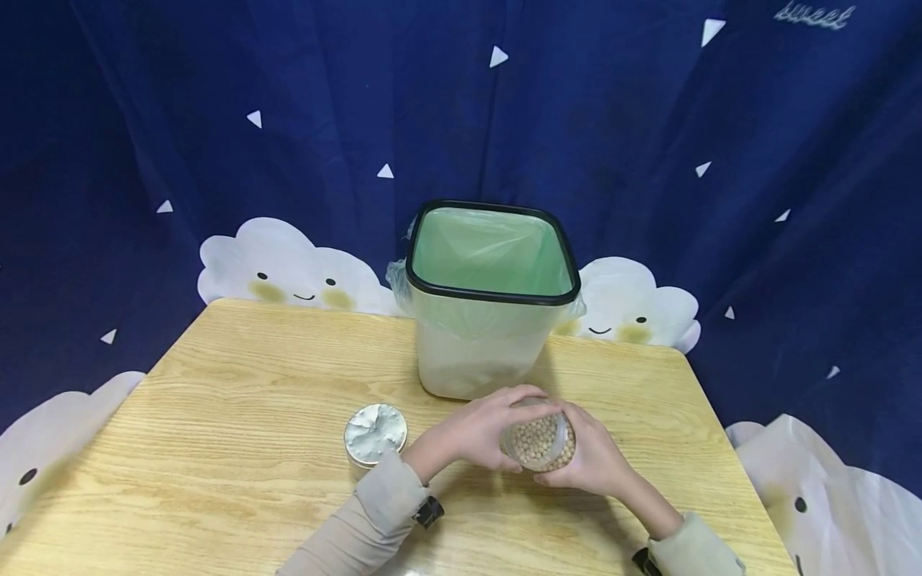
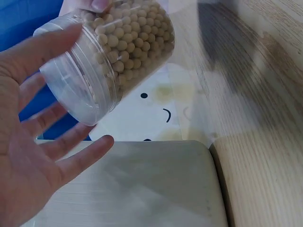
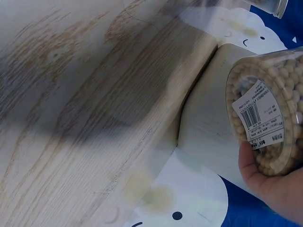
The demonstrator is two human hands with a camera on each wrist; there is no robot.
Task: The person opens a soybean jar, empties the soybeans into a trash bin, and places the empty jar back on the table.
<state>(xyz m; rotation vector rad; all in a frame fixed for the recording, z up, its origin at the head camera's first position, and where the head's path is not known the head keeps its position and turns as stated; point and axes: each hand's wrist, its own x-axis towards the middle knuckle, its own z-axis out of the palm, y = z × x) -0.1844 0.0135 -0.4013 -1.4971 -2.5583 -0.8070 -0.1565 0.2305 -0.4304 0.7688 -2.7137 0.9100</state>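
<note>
A clear plastic jar [image 1: 535, 442] full of small round beige balls is held between both hands, above the table and in front of the bin. My right hand [image 1: 594, 454] grips its base end. On that base, the right wrist view shows a white barcode label [image 3: 261, 115]. At the other end, my left hand [image 1: 479, 432] has its thumb and fingers around the clear lid [image 2: 78, 90]. The left wrist view shows the thumb across the lid and the other fingers spread behind it. The jar lies tilted, its lid toward the left hand.
A white bin [image 1: 475, 344] with a black rim and pale green liner stands behind the hands. Left of the left wrist is a round container [image 1: 375, 433] with a shiny silver top. A wooden table [image 1: 216, 448] bears these; a dark blue curtain [image 1: 324, 96] hangs behind.
</note>
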